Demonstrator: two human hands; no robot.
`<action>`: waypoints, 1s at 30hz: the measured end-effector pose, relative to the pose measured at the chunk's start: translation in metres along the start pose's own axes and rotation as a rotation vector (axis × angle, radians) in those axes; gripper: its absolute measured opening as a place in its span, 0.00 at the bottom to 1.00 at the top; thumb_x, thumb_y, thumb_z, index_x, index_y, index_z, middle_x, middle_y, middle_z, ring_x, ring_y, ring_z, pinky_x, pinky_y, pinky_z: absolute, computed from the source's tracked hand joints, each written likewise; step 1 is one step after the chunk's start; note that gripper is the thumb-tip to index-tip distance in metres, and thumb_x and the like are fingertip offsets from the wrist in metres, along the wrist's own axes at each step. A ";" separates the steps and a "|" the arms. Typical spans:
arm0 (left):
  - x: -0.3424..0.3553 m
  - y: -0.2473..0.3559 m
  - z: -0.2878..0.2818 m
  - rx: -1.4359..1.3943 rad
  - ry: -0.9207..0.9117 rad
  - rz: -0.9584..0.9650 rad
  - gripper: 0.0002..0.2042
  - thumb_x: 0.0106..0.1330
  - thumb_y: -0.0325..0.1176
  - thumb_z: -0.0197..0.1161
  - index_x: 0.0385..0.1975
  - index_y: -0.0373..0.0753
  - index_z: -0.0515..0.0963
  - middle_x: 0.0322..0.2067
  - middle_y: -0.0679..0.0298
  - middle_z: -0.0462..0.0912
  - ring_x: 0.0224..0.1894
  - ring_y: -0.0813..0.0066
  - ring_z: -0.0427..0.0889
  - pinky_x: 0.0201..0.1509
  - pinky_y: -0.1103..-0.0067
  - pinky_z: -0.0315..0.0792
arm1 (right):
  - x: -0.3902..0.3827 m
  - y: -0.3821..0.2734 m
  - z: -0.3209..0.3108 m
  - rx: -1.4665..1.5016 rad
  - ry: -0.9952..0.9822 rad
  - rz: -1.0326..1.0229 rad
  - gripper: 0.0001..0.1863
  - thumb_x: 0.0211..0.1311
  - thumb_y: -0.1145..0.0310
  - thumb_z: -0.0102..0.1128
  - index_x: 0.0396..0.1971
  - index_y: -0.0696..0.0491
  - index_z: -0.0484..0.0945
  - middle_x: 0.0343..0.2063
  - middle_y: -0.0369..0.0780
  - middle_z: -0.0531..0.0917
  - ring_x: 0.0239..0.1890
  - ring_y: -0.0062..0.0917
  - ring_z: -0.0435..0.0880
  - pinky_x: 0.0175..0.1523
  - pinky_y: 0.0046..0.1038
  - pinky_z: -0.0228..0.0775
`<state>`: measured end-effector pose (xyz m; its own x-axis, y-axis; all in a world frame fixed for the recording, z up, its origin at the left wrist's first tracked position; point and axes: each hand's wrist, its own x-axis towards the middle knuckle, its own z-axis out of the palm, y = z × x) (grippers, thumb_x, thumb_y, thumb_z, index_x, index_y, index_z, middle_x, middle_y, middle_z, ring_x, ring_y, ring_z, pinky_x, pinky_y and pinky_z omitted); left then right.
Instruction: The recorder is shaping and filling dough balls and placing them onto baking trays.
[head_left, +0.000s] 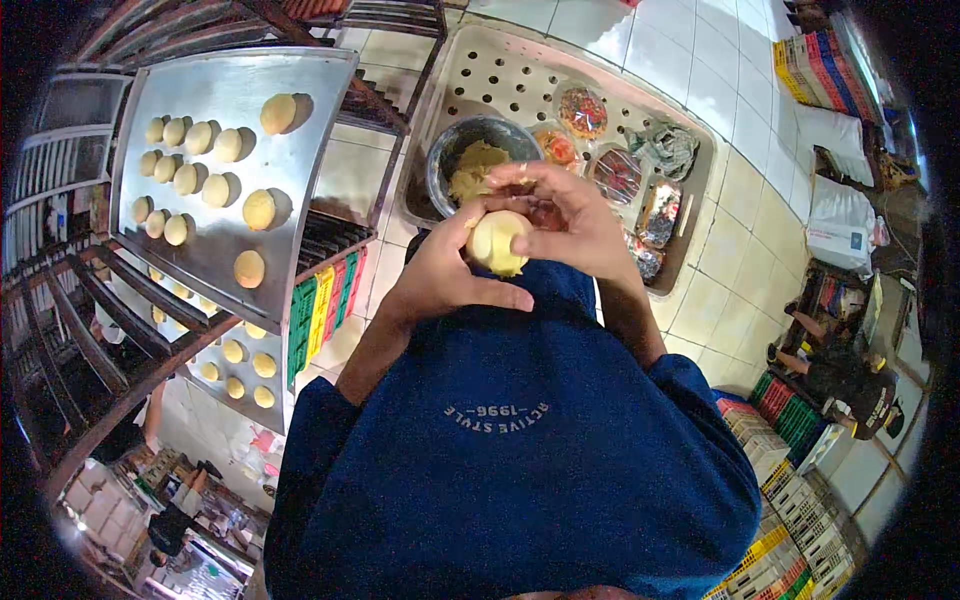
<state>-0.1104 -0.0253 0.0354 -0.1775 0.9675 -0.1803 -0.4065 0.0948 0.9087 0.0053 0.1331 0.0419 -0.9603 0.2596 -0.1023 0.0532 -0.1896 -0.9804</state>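
Note:
A pale, round bun with yellow paste on its face and lower edge is held between my two hands in front of my chest. My left hand wraps its side, fingers behind and thumb stretched below. From the other side my right hand grips it, thumb pressed on its face and fingers curled above; some fingertips carry paste. Just beyond the hands, a metal bowl holds yellowish-brown paste, partly hidden by my right fingers. The bowl stands in a beige perforated plastic crate.
Wrapped, decorated cakes and a checked cloth lie in the crate. At left, a rack bears a metal tray of several buns, another tray below. Stacked crates and a person are at right; other people are lower left.

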 end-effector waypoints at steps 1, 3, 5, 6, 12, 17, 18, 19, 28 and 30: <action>0.001 0.001 -0.002 0.081 -0.008 0.054 0.39 0.40 0.32 0.81 0.55 0.35 0.67 0.49 0.63 0.75 0.52 0.77 0.73 0.57 0.79 0.67 | -0.001 0.000 0.002 -0.045 0.013 -0.029 0.27 0.51 0.70 0.70 0.52 0.57 0.72 0.49 0.40 0.77 0.51 0.24 0.77 0.56 0.27 0.68; 0.000 0.009 0.000 0.107 0.003 0.032 0.43 0.37 0.34 0.83 0.56 0.35 0.66 0.50 0.63 0.74 0.54 0.77 0.71 0.58 0.78 0.66 | -0.001 -0.001 0.007 -0.092 0.064 -0.050 0.24 0.50 0.67 0.72 0.48 0.56 0.76 0.46 0.38 0.80 0.49 0.21 0.77 0.53 0.26 0.69; -0.001 0.005 -0.003 0.173 -0.007 0.050 0.44 0.36 0.35 0.83 0.56 0.34 0.65 0.50 0.63 0.74 0.54 0.77 0.72 0.58 0.78 0.66 | 0.002 0.003 0.012 -0.015 0.120 -0.025 0.23 0.51 0.68 0.71 0.47 0.56 0.76 0.45 0.37 0.80 0.47 0.20 0.78 0.52 0.25 0.70; -0.002 0.002 -0.005 0.239 -0.017 0.067 0.45 0.35 0.35 0.84 0.56 0.34 0.65 0.49 0.63 0.74 0.53 0.77 0.72 0.58 0.78 0.66 | 0.003 0.007 0.013 0.063 0.174 0.001 0.21 0.52 0.69 0.70 0.46 0.57 0.76 0.44 0.37 0.80 0.46 0.20 0.78 0.51 0.24 0.70; -0.003 -0.012 -0.001 -0.225 0.028 0.077 0.29 0.63 0.47 0.63 0.56 0.32 0.65 0.48 0.60 0.75 0.52 0.73 0.75 0.58 0.77 0.67 | 0.004 0.013 0.017 0.194 0.283 0.054 0.18 0.56 0.69 0.67 0.46 0.58 0.76 0.44 0.38 0.81 0.45 0.19 0.79 0.50 0.24 0.71; -0.003 -0.009 0.004 -0.539 0.182 -0.004 0.25 0.76 0.45 0.32 0.54 0.30 0.67 0.48 0.54 0.77 0.47 0.69 0.78 0.56 0.74 0.70 | -0.004 0.008 0.022 -0.140 0.178 -0.146 0.27 0.49 0.67 0.72 0.50 0.57 0.75 0.46 0.38 0.80 0.47 0.21 0.79 0.53 0.25 0.70; -0.005 -0.010 0.003 -0.541 0.182 -0.007 0.25 0.76 0.45 0.32 0.54 0.30 0.67 0.48 0.54 0.77 0.47 0.69 0.78 0.56 0.74 0.70 | -0.004 0.008 0.024 -0.219 0.179 -0.132 0.27 0.49 0.67 0.72 0.50 0.57 0.75 0.46 0.37 0.80 0.47 0.21 0.79 0.53 0.25 0.70; -0.006 -0.012 0.002 -0.458 0.236 -0.040 0.24 0.76 0.44 0.33 0.52 0.29 0.68 0.47 0.54 0.77 0.47 0.69 0.79 0.56 0.75 0.70 | -0.004 0.011 0.026 -0.098 0.218 -0.032 0.25 0.51 0.68 0.71 0.49 0.57 0.75 0.44 0.37 0.81 0.44 0.20 0.79 0.51 0.25 0.71; -0.006 -0.002 0.004 -0.334 0.311 -0.024 0.17 0.74 0.37 0.42 0.48 0.30 0.72 0.44 0.56 0.79 0.46 0.72 0.79 0.53 0.78 0.71 | -0.004 0.010 0.041 0.338 0.372 0.021 0.18 0.60 0.70 0.64 0.48 0.58 0.73 0.43 0.39 0.81 0.43 0.20 0.80 0.46 0.21 0.73; -0.004 -0.001 0.005 -0.306 0.402 -0.031 0.17 0.73 0.36 0.42 0.48 0.30 0.72 0.44 0.56 0.79 0.46 0.72 0.79 0.52 0.78 0.70 | -0.005 0.013 0.046 -0.234 0.331 -0.237 0.21 0.57 0.69 0.66 0.49 0.59 0.72 0.44 0.40 0.81 0.45 0.21 0.79 0.49 0.24 0.72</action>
<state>-0.1049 -0.0284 0.0373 -0.4673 0.7929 -0.3911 -0.6507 -0.0090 0.7593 -0.0023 0.0859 0.0377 -0.8163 0.5655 0.1177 -0.0597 0.1202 -0.9910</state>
